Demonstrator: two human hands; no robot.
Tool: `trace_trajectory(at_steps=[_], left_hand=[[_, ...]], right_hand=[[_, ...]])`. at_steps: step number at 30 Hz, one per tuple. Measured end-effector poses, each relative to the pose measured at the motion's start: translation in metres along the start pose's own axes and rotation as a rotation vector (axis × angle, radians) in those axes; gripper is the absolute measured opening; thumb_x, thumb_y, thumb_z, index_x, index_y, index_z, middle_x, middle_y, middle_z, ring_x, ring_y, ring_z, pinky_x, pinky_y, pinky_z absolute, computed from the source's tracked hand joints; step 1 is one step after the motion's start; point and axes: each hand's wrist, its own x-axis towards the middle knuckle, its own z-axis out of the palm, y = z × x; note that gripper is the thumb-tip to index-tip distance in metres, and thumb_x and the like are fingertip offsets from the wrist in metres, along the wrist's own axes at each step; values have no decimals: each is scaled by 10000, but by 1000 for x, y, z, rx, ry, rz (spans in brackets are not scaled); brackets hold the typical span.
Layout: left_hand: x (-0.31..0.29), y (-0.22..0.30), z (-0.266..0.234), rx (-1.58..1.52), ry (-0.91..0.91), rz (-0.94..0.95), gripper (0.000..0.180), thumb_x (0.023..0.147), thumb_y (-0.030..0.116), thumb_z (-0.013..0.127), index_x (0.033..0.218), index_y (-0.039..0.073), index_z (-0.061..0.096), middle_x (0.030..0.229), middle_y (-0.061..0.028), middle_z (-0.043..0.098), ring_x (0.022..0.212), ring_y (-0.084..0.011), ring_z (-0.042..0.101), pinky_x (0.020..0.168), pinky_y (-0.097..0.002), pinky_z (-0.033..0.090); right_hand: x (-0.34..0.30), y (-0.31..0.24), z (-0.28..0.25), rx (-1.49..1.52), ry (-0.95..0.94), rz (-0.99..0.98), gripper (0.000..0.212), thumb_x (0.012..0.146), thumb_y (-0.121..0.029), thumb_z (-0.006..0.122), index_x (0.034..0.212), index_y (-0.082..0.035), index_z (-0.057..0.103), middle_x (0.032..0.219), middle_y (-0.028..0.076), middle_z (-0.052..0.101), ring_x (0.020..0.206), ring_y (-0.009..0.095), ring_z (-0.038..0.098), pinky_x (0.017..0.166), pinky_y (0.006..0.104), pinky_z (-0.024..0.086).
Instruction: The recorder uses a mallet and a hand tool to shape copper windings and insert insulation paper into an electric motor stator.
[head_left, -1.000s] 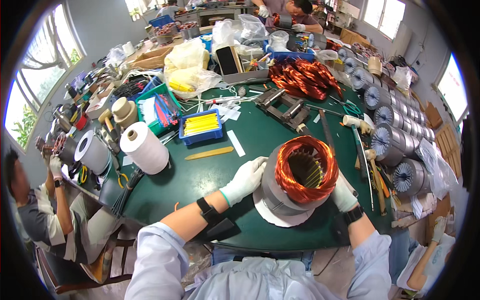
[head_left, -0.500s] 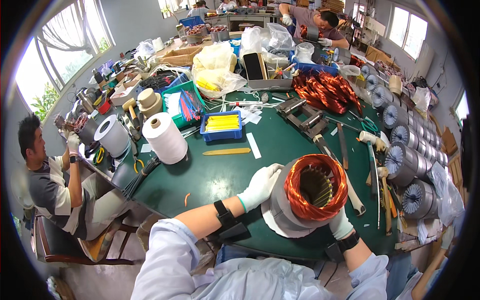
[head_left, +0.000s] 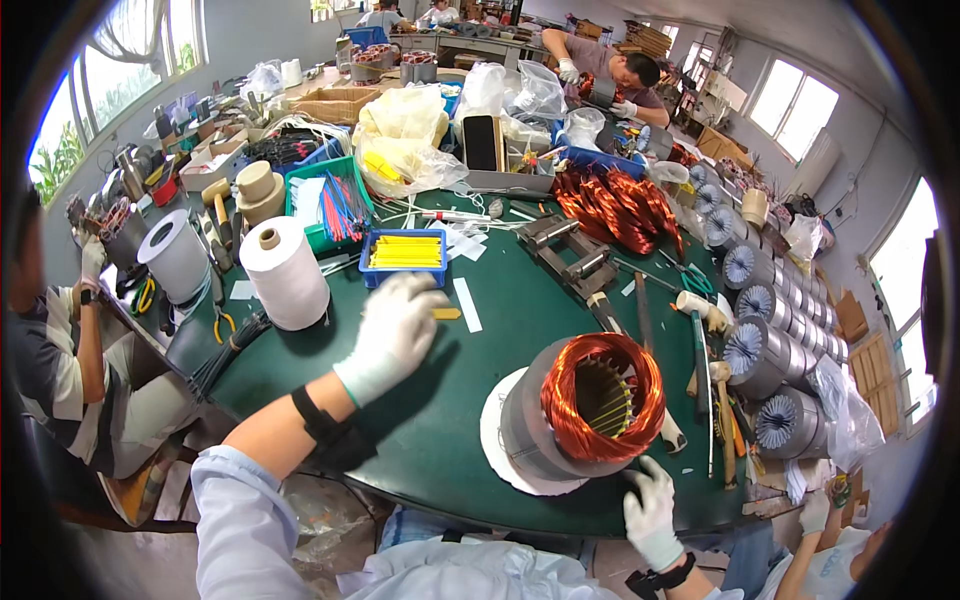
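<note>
A motor stator (head_left: 530,425) with a grey cylindrical body stands on a round white pad (head_left: 492,440) near the table's front edge. Its copper winding ring (head_left: 562,400) faces up, tilted towards me, with yellow strips lining the bore. My left hand (head_left: 388,325), in a white glove, is over a flat yellow stick (head_left: 447,313) and hides most of it; its blurred fingers look stretched out. Just right of the stator's base is my right hand (head_left: 655,515), gloved too, fingers apart and holding nothing. A blue tray (head_left: 405,277) of yellow strips sits just beyond my left hand.
A white thread cone (head_left: 285,275) and a green basket (head_left: 340,240) stand at left. Copper coil bundles (head_left: 620,205) and a metal fixture (head_left: 568,255) lie at the back. Hammers (head_left: 722,400) and grey stators (head_left: 790,420) line the right; co-workers sit around.
Both hands have let go of the stator. My left hand has moved left and away from me, over the yellow stick; my right hand has drawn back slightly. The view has shifted right.
</note>
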Motion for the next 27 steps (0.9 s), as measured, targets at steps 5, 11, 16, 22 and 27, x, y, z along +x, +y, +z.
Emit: trace_trajectory(at_steps=[5,11,16,22,27], left_hand=[[25,-69,11,326,-97,-39,780,795,303,776,1504,137,497,1607,-211,391,1508,-438,310,1211,-556,259],[59,-85,39,349,-159,24,772,818,345,766,1517,169,489,1601,-209,402,1509,-425,324,1219,-555,248],[81,-65,-14,408,-101,93,745,814,319,783,1493,158,524,1600,-213,396,1482,-422,351,1200,-547,302],[136,-175,-172,574,-305,-383,409,912,346,653,1222,84,702,1105,-197,736,1066,-376,701,940,-478,547],[153,-241,-182,603,-866,-390,425,894,365,639,1218,105,729,1159,-195,734,1095,-384,690,980,-455,534]], right_hand=[[-6,1,19,-86,90,-155,301,766,-79,628,1049,-79,731,1189,155,650,1126,357,608,978,480,463],[-2,-2,21,-89,104,-95,289,744,-68,632,1012,-90,735,1155,133,661,1085,353,613,941,483,466],[-6,3,28,-93,89,-125,232,720,-84,627,940,-55,697,1118,157,648,1054,381,605,896,507,470],[-9,2,17,-84,-31,-70,338,772,-33,615,1099,-33,698,1222,186,632,1169,403,575,1003,520,440],[-13,18,30,-107,97,-87,243,733,-158,656,925,-12,629,1028,196,617,969,406,587,797,536,448]])
